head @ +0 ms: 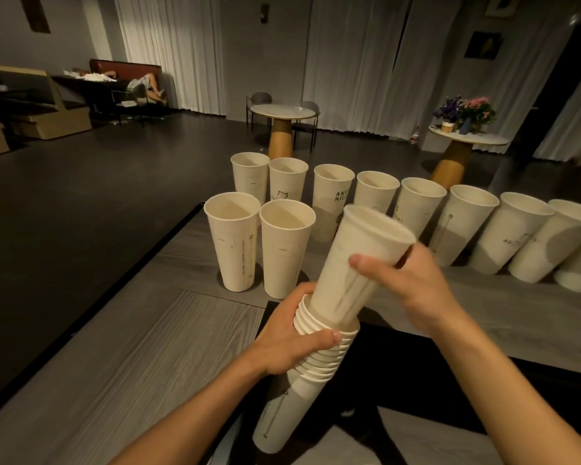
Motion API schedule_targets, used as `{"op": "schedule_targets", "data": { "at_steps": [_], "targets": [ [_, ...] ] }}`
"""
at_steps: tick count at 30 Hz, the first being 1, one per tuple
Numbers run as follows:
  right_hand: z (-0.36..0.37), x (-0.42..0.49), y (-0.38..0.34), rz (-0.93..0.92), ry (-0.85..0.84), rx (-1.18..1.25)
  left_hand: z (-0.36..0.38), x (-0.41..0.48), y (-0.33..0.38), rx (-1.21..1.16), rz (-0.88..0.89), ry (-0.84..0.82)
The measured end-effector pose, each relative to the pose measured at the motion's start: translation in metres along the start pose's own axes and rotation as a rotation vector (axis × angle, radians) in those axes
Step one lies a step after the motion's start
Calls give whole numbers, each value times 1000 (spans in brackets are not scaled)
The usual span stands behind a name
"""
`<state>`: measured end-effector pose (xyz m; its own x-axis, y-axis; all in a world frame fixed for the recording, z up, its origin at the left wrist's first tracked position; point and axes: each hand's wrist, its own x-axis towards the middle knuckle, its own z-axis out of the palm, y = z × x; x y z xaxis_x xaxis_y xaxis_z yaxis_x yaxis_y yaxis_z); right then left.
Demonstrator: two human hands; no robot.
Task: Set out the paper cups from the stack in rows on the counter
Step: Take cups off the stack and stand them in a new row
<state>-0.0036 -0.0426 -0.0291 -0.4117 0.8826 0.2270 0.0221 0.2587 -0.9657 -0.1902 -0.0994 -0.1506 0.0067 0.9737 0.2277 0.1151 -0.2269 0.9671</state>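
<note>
Holding, item one: the stack [319,359] of nested paper cups, tilted over the near edge of the counter [141,347]. Your left hand [287,342] is wrapped round its band of rolled rims, with the thumb across the front.

Item two: the top cup [359,260], standing most of the way out of the stack. Your right hand [413,288] is curled round its upper wall just under the rim, thumb on the near side.

Material: thin off-white paper, matte, tall and tapered, with a rolled lip and faint printed lines down the side.

Handling, by judgement: very light, easily crushed at mid-wall, stiffest at rim and base. Nested cups may cling, so take hold high and lightly.

Set out so far: a back row [332,196] of eight standing cups and a front row [232,239] of two at the left, on grey wood-grain laminate.
</note>
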Motion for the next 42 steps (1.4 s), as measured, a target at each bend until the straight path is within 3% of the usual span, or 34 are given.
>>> {"op": "schedule_targets", "data": {
  "at_steps": [2,4,6,10,15,24,28,34,42],
  "targets": [
    [-8,13,-2,-63,182,118,1,2,-2,20,-31,-2],
    [-5,24,4,-111,251,12,1,3,-4,39,-76,-6],
    [0,33,20,-92,244,-151,0,5,-6,65,-103,-33],
    [1,54,38,-14,271,-222,0,6,-6,107,-117,-83],
    [13,58,48,37,161,-351,1,5,-5,106,-111,-63],
    [15,48,43,110,120,-401,2,4,-3,120,-77,-50],
    [16,8,34,131,208,-539,3,4,-2,123,-69,-22],
    [20,-34,18,241,-267,-894,15,12,10,159,-32,-66],
    [12,-44,7,211,-249,-1061,31,18,19,193,6,-81]
  ]
}}
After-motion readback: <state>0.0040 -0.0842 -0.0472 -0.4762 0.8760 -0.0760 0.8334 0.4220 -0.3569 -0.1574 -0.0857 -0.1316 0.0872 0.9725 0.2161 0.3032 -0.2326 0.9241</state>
